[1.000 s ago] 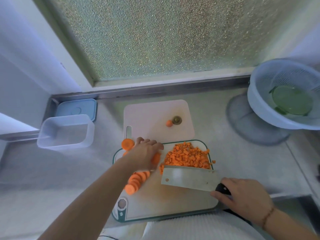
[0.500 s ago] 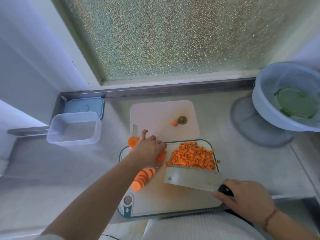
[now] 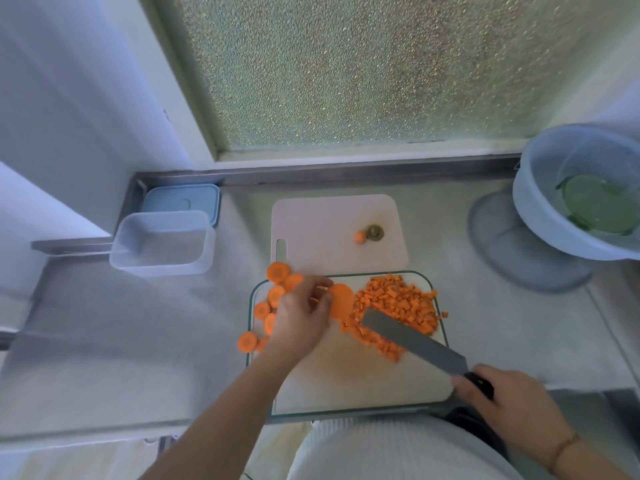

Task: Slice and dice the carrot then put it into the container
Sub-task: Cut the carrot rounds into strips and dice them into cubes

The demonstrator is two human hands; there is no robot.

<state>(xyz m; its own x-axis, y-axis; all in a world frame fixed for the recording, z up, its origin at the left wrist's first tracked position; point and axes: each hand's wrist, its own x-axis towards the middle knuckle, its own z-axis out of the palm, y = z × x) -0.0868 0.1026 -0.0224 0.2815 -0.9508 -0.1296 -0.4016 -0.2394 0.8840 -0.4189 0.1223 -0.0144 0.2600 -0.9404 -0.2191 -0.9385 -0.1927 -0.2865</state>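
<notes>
Dicing stage, partway through. Landmark is the green-rimmed cutting board [image 3: 349,386]. Our left hand [image 3: 301,318] pinches a few carrot slices [image 3: 341,301] near the board's far-middle, fingers curled round them. More uncut carrot rounds [image 3: 275,294] lie scattered on the board's left edge, 1 or 2 spilling off it onto the counter. The diced pile [image 3: 398,306] sits on the board's far-right part. Our right hand [image 3: 512,403] grips the cleaver [image 3: 412,337] by its handle at the board's near-right corner, blade angled over the pile's near edge. The container [image 3: 161,242] stands well left of the board, no carrot visible in it. Next, we judge: lay the held slices flat on the bare near part of the board, then cut strips and cross-cut.
</notes>
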